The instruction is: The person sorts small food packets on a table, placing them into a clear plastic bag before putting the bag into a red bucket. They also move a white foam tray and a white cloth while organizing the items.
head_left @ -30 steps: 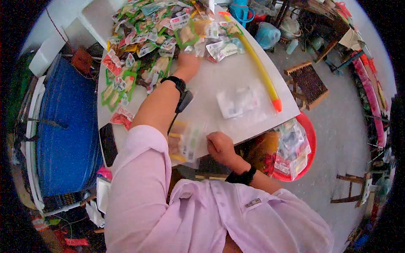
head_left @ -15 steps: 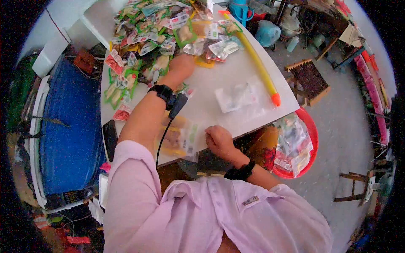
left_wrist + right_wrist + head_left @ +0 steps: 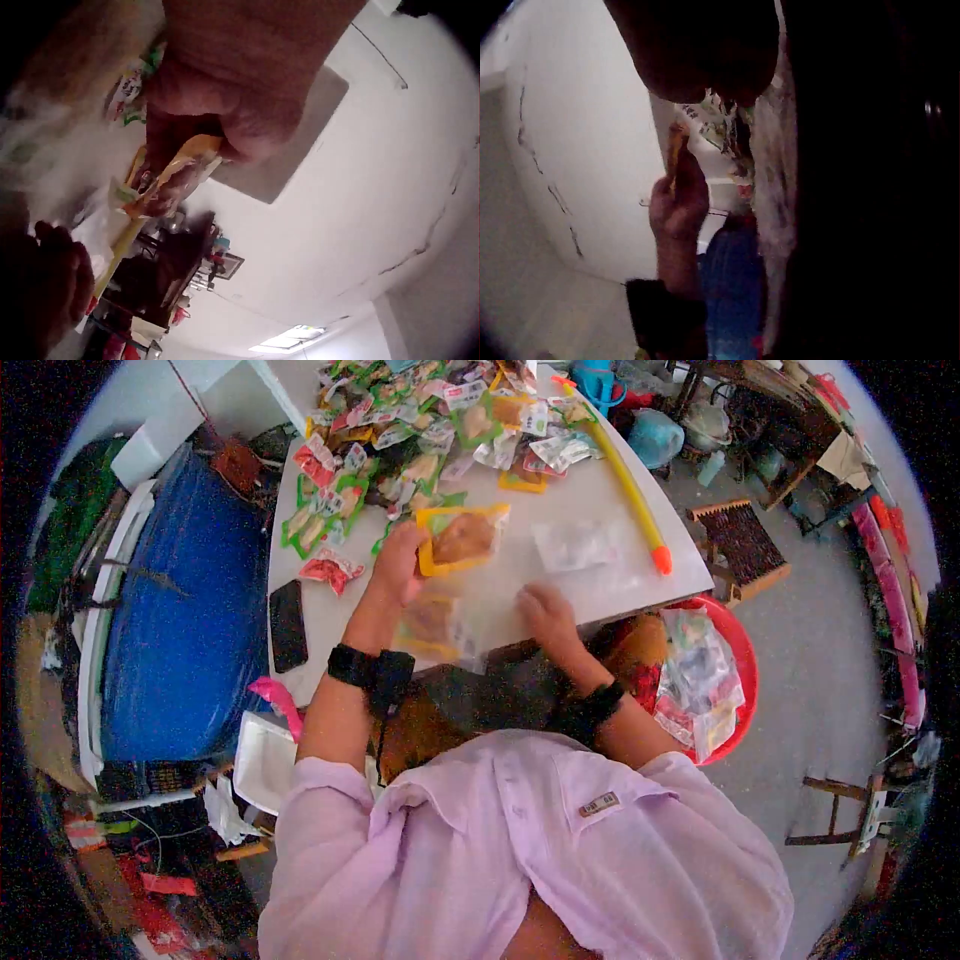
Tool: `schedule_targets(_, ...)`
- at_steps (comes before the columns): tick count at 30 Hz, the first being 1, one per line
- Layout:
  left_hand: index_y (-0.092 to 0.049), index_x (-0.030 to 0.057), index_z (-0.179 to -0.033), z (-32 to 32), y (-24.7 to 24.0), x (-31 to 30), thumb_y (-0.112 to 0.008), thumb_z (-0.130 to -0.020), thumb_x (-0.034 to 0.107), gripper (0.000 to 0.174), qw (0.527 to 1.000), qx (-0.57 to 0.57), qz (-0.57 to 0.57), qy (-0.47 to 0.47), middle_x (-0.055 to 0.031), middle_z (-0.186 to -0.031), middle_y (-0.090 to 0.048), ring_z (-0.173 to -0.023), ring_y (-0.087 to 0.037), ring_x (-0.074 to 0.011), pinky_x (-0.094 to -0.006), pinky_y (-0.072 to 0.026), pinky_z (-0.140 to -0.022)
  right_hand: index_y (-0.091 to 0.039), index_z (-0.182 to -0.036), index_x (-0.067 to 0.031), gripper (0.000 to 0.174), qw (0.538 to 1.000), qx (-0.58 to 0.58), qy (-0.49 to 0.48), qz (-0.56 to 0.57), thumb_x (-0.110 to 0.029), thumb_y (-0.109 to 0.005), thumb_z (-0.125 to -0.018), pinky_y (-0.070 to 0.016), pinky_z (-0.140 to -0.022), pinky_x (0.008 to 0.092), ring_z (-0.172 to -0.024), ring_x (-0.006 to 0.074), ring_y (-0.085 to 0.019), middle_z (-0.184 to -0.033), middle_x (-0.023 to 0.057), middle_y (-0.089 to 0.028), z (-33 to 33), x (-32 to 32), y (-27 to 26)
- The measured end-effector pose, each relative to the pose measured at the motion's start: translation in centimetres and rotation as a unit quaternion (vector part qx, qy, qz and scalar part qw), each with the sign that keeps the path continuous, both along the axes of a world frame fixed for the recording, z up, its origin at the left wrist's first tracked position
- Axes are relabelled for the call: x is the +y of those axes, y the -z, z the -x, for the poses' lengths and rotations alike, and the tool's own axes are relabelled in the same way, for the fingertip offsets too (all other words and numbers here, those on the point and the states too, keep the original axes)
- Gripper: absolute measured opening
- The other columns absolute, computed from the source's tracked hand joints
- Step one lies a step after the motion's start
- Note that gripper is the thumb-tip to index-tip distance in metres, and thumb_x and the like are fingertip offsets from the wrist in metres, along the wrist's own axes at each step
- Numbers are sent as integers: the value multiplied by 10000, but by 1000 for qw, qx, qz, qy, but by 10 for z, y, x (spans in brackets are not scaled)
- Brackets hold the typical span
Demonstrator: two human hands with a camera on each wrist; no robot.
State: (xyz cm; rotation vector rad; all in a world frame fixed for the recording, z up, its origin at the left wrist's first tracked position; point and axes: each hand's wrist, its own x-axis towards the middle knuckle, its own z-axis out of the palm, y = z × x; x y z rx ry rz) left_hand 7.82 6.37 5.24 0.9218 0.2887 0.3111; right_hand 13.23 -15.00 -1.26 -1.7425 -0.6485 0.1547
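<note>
My left hand [image 3: 400, 565] pinches the left edge of a yellow-edged packet [image 3: 463, 540] with brown contents, held above the white table. In the left wrist view the packet [image 3: 180, 180] hangs from the fingertips of my left hand [image 3: 232, 97]. At the table's near edge, my right hand [image 3: 548, 618] is curled and blurred, gripping the side of a clear bag; the bag's film [image 3: 774, 165] runs along that hand in the right wrist view. Another yellow-edged packet [image 3: 430, 622] shows through the clear plastic between my hands.
A heap of small packets [image 3: 400, 445] covers the table's far left. Clear bags [image 3: 578, 546] lie right of centre beside a yellow tube [image 3: 630, 485]. A phone [image 3: 288, 626] is at the left edge. A red basin [image 3: 745, 680] of packets stands lower right.
My left hand has come back from the heap toward me, now with a yellow-edged packet in it. My right hand has stayed by the table's near edge; the head view has shifted.
</note>
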Motion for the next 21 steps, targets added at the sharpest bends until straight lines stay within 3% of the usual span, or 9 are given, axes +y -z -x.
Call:
schedule_targets(3, -402, 81, -704, 25, -22, -40, -429, -726, 75, 36, 996, 35, 68, -35, -22, -702, -439, -635, -480, -125, -289, -438, -584, -491, -861, -15, 233, 932, 323, -85, -139, -206, -513, -729, -397, -660, 287, -763, 148, -493, -796, 46, -511, 2, -7, -31)
schedule_targets(4, -401, 81, -710, 31, -18, -44, -434, -725, 78, 36, 996, 19, 71, -47, -22, -708, -440, -646, -485, -131, -295, -437, -582, -471, -913, -31, 269, 921, 350, -102, -140, -222, -513, -727, -402, -647, 272, -765, 136, -487, -843, 39, -501, 4, -10, -38)
schedule_targets(6, -400, 83, -723, 40, -8, -50, -443, -723, 82, 43, 995, -11, 75, -68, -22, -719, -444, -667, -494, -141, -307, -435, -580, -464, -923, -30, 273, 950, 280, -85, -114, -217, -512, -730, -406, -643, 264, -767, 132, -483, -872, 44, -494, 6, -11, -41)
schedule_targets(9, -408, 63, -721, 48, 10, -63, -439, -732, 97, 47, 990, -44, -28, -129, -49, -722, -450, -710, -502, -163, -310, -425, -583, -452, -950, -26, 275, 978, 175, -72, -83, -192, -502, -737, -412, -645, 259, -786, 123, -473, -912, 48, -483, 14, -11, -37)
schedule_targets(10, -416, 57, -713, 51, 14, -71, -449, -721, 97, 52, 971, 23, -189, -148, -62, -725, -452, -706, -498, -182, -317, -417, -596, -448, -960, -24, 275, 985, 140, -71, -74, -181, -497, -739, -414, -646, 258, -795, 119, -469, -925, 49, -480, 19, -10, -36)
schedule_targets(12, -431, 46, -695, 55, 11, -97, -469, -697, 96, 63, 842, 155, -488, -168, -88, -730, -455, -699, -489, -220, -333, -400, -621, -461, -957, -9, 313, 960, 208, -158, -98, -217, -519, -731, -407, -682, 269, -809, 154, -482, -908, 74, -498, 34, -14, -66)
schedule_targets(15, -465, 40, -666, 56, 13, -133, -513, -636, 109, 89, 657, -60, -726, -194, -112, -711, -459, -690, -460, -276, -362, -371, -662, -469, -959, 2, 319, 943, 211, -209, -150, -221, -518, -736, -400, -719, 278, -820, 167, -488, -908, 77, -508, 46, -8, -58)
schedule_targets(19, -488, 35, -721, 63, 2, -145, -535, -602, 116, 151, 663, -81, -731, -141, -130, -776, -480, -774, -437, -315, -394, -342, -719, -467, -969, 3, 275, 969, 45, -223, -93, -171, -490, -756, -408, -710, 269, -835, 155, -486, -925, 64, -507, 40, -11, -54)
schedule_targets(21, -498, 25, -839, 68, 5, -142, -544, -625, 109, 234, 672, -72, -733, -80, -143, -900, -495, -887, -436, -304, -400, -330, -792, -472, -972, -12, 253, 919, 272, -218, -185, -168, -464, -774, -415, -699, 252, -843, 149, -486, -930, 69, -508, 36, -11, -49)
